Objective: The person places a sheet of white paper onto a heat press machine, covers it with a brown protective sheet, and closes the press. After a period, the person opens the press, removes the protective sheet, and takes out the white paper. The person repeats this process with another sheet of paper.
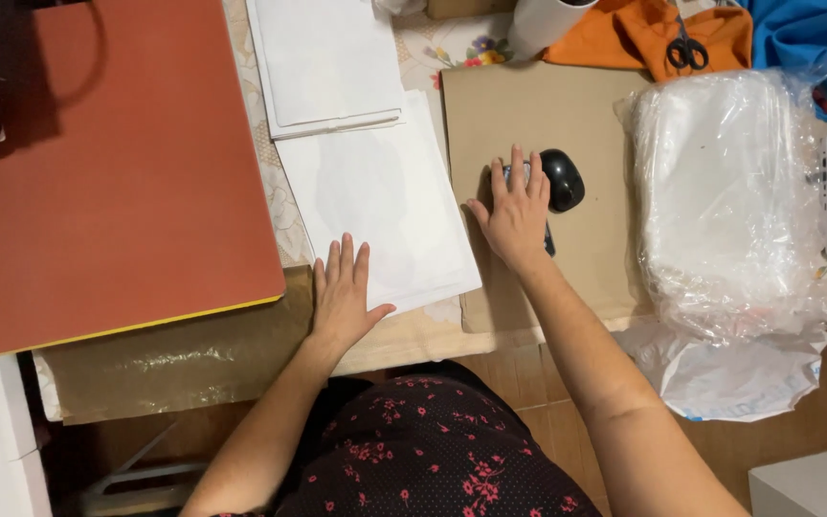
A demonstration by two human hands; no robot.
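Paper sheets (385, 206) lie under the flat, spread left hand (344, 292); right hand (514, 215), fingers spread, rests beside a black device (561, 178).

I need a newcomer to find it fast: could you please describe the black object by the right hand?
Start at the brown cardboard sheet in the middle of the table. The right hand lies flat on it, and the black device sits at its fingertips. It is the only rounded, glossy black thing there.
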